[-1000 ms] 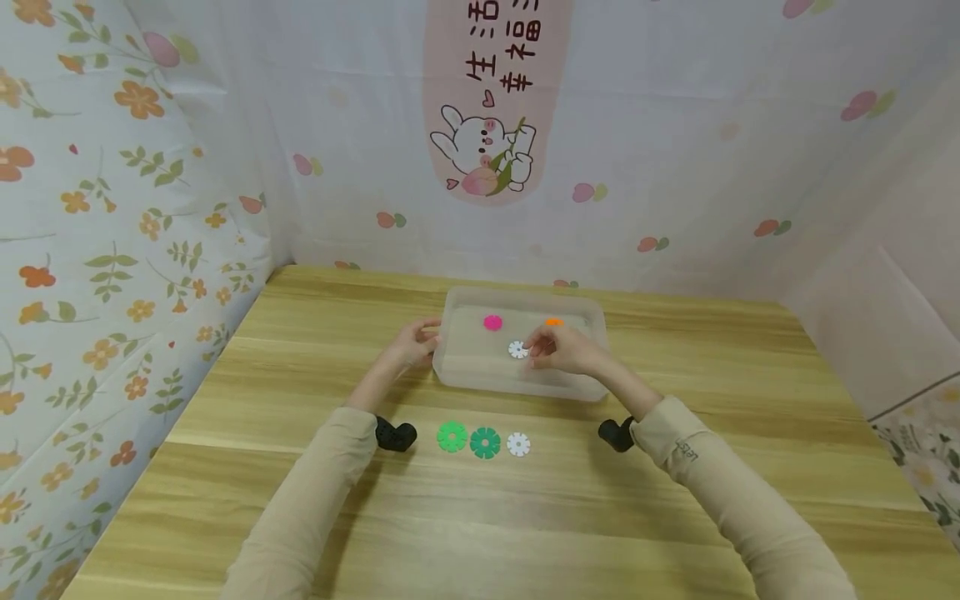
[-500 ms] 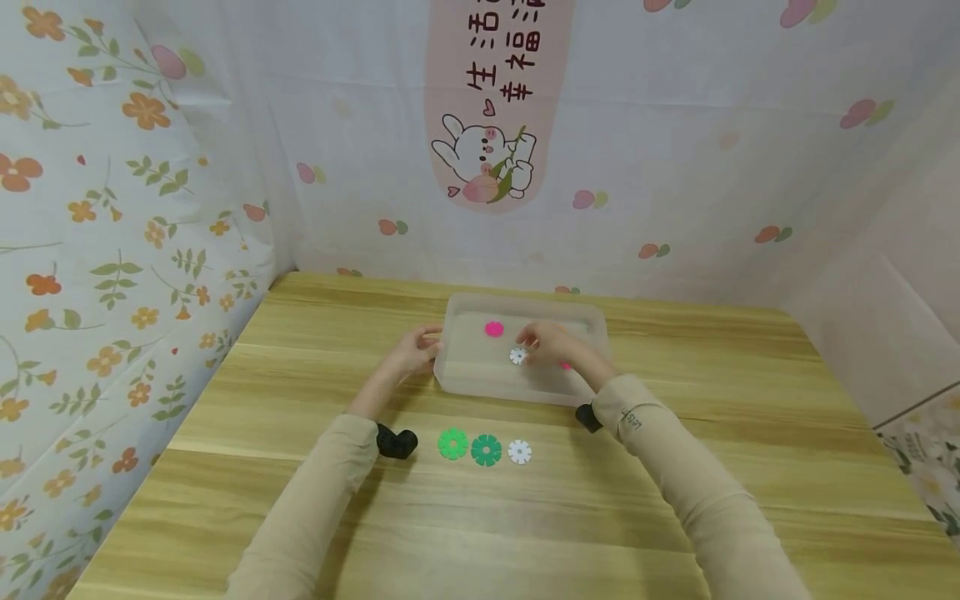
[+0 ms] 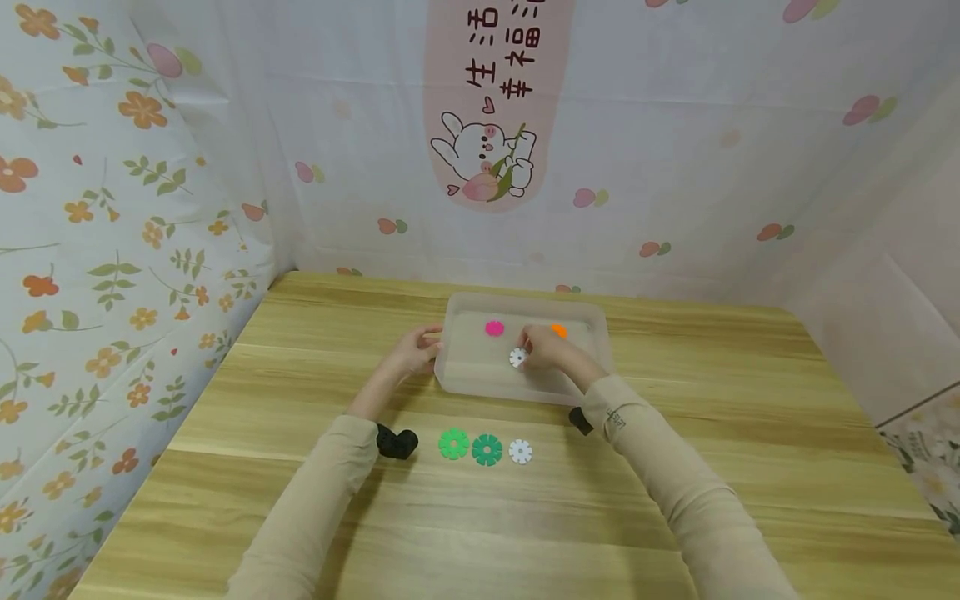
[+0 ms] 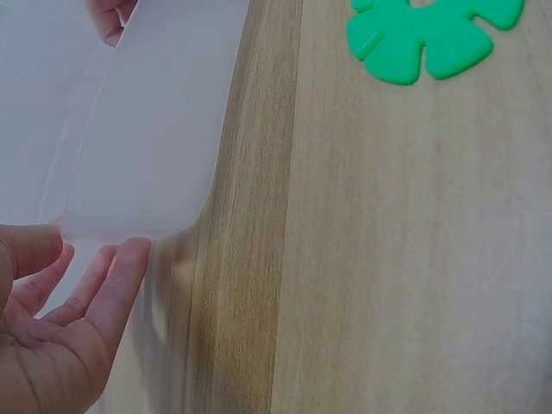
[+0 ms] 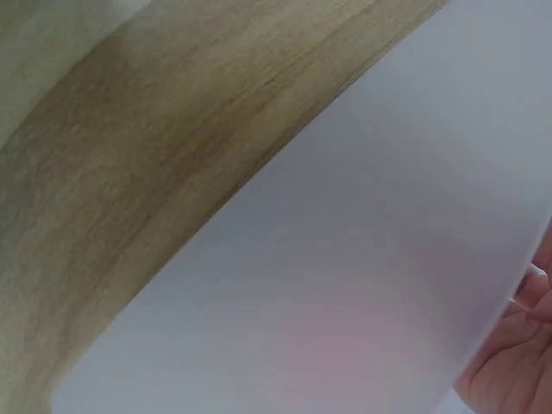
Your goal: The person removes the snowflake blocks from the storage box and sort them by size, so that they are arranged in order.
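White snowflake disc in the tray (image 3: 513, 358): slotted edge; located inside the tray, near the middle of its floor.

Right grip (image 3: 546, 347): fingers bent down at the right edge of that disc; whether it is pinched or merely touched cannot be told, the contact being partly hidden.

Pink disc (image 3: 494, 328) and orange disc (image 3: 559, 331): both contained in the tray, toward its far side; the orange one is partly covered by the right grip.

Translucent plastic tray (image 3: 480, 386): set on the wooden desk (image 3: 720, 450). A pinkish patch is seen through its wall in the right wrist view; its source cannot be identified.

Left grip (image 3: 417, 351): thumb and fingers apart, laid against the tray's left end, by which the tray is apparently steadied.

Light green disc (image 3: 453, 455), dark green disc (image 3: 487, 461) and white disc on the desk (image 3: 527, 452): arranged in a row before the tray, not touching.

Status: the work is judged part done. Three discs are laid out; at least three are left in the tray, none visibly lifted.
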Motion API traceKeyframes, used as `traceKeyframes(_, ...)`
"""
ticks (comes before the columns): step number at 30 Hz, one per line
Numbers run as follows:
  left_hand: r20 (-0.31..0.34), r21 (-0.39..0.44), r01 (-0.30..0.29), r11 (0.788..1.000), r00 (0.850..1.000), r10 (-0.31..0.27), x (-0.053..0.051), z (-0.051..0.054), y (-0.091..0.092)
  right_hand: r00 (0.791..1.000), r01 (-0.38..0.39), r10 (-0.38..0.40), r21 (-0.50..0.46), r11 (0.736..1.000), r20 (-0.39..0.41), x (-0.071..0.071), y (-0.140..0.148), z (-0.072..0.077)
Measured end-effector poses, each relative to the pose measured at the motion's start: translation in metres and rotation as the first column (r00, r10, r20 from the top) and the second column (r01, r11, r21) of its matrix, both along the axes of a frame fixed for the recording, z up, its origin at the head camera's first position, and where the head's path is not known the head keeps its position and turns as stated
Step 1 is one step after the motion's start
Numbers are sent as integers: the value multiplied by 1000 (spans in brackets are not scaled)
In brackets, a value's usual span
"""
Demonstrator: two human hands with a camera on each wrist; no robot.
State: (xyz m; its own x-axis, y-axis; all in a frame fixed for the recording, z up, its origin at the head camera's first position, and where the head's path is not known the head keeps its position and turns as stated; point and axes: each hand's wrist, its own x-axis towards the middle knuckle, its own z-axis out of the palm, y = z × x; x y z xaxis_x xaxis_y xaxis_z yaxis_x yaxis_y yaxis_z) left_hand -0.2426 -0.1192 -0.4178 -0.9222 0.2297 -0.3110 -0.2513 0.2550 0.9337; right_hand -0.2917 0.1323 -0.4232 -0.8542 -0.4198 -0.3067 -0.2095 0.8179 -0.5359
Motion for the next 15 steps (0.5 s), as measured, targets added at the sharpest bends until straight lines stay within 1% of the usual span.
traceKeyframes(1, 0, 0, 0, 1000, 1000, 0, 0, 0, 0, 999, 32, -33, 29, 999, 27, 10, -6, 15)
traceKeyframes(3, 2, 7, -1, 1000, 1000, 1, 0, -1, 0, 999, 33, -33, -8, 999, 6, 18, -6, 22)
traceKeyframes(5, 4, 11, -1, 1000, 1000, 1, 0, -1, 1, 999, 46, -45, -45, 998, 17, 23, -6, 28)
traceKeyframes(6, 3, 9, 1, 1000, 1000, -2, 0, -2, 0, 999, 42, -41, -66, 997, 21, 24, -5, 28)
traceKeyframes(7, 2, 7, 2, 1000, 1000, -2, 0, -2, 0, 998, 53, -49, -90, 995, 42, 26, -5, 30)
traceKeyframes(10, 8, 6, -2, 1000, 1000, 2, 0, -2, 0, 993, 71, -53, -183, 980, 104, 28, 1, 30)
traceKeyframes(13, 13, 11, -2, 1000, 1000, 2, 0, -1, -1, 989, 92, -58, -254, 963, 137, 31, 9, 31)
traceKeyframes(15, 15, 12, 2, 1000, 1000, -2, 0, 0, 0, 988, 99, -61, -277, 956, 144, 34, 15, 33)
